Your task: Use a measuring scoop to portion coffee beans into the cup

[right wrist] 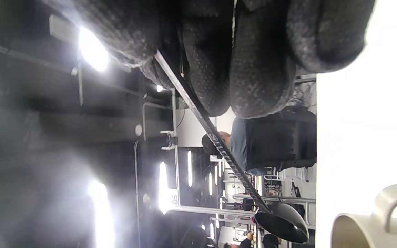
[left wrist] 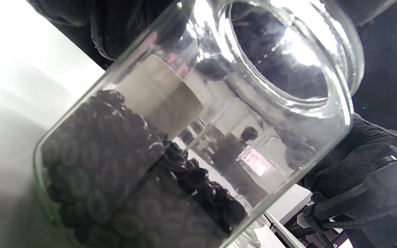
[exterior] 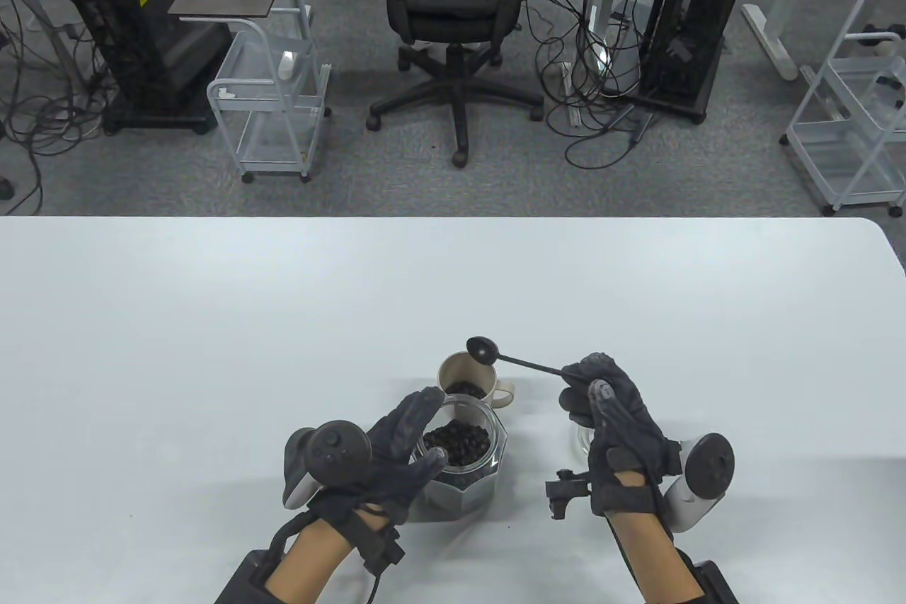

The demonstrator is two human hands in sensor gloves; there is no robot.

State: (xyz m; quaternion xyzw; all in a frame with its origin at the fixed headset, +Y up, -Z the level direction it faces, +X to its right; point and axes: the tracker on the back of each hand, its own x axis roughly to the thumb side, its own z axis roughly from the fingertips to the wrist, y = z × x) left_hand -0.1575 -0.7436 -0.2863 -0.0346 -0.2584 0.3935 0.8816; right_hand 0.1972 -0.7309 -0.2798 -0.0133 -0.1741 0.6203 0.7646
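Note:
A faceted glass jar [exterior: 460, 459] of coffee beans [exterior: 456, 441] stands near the table's front edge, lid off. My left hand [exterior: 403, 445] grips its side, fingers curled around the glass [left wrist: 198, 144]. Just behind it is a beige mug [exterior: 467, 381] with beans in its bottom. My right hand [exterior: 601, 395] pinches the handle of a black measuring scoop [exterior: 520, 361]. The scoop's bowl [exterior: 483, 350] hangs over the mug's far rim and looks empty. The right wrist view has the scoop [right wrist: 281, 225] beside the mug [right wrist: 377, 220].
A clear glass lid [exterior: 582, 435] lies partly hidden under my right hand. Beyond the white table [exterior: 283, 321] are an office chair [exterior: 453, 16], wire carts and computer towers on the floor.

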